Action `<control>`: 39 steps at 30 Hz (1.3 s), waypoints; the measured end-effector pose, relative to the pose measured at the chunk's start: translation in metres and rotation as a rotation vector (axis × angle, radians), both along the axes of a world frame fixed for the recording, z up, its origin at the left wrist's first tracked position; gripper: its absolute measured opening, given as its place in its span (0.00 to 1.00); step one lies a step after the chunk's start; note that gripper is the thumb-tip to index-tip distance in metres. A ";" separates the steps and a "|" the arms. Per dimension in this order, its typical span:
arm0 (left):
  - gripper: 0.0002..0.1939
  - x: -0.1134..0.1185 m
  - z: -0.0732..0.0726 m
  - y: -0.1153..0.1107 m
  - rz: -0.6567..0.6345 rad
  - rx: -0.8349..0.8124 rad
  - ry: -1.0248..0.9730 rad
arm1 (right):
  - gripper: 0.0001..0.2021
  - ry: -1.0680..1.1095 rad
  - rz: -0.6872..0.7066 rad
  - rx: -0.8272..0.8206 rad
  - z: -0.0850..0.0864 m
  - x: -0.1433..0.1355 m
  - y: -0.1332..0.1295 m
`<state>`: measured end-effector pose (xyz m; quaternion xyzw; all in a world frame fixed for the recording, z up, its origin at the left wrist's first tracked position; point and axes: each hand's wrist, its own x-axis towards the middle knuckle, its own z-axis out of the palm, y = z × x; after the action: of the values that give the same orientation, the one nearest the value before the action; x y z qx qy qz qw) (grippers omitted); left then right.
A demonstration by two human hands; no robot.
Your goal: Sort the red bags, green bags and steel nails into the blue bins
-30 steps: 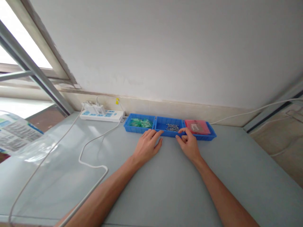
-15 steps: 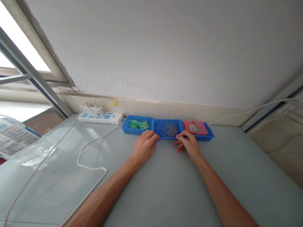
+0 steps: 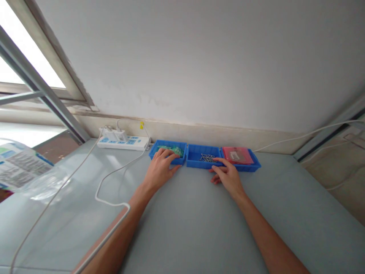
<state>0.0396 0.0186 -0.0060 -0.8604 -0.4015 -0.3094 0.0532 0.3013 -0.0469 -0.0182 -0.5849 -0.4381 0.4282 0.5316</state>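
Three small blue plastic bins stand in a row against the wall. My left hand is at the front of the left bin, thumb apart from the fingers, fingertips over its front rim. That bin holds green plastic pieces, partly hidden by my fingers. The middle bin contains a pile of metal screws or nails, too small to tell which. My right hand has its fingers apart at this bin's front right corner. A red packet lies in the right bin.
A white power strip with plugged-in adapters sits left of the bins. Its white cable loops across the grey table and over my left forearm. A clear plastic bottle lies at far left. Metal frame posts stand on both sides.
My left hand has moved left, from the join of the left and middle bins to the left bin's front. My right fingers have spread. A narrow gap now shows between those two bins.
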 end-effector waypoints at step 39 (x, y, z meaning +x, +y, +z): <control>0.14 0.022 0.009 -0.016 -0.080 0.022 -0.070 | 0.18 -0.605 -0.261 0.254 0.008 0.020 0.000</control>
<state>0.0616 0.0023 0.0029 -0.8637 -0.3652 -0.3455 0.0361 0.3213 -0.0469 -0.0098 -0.6657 -0.5471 0.1060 0.4963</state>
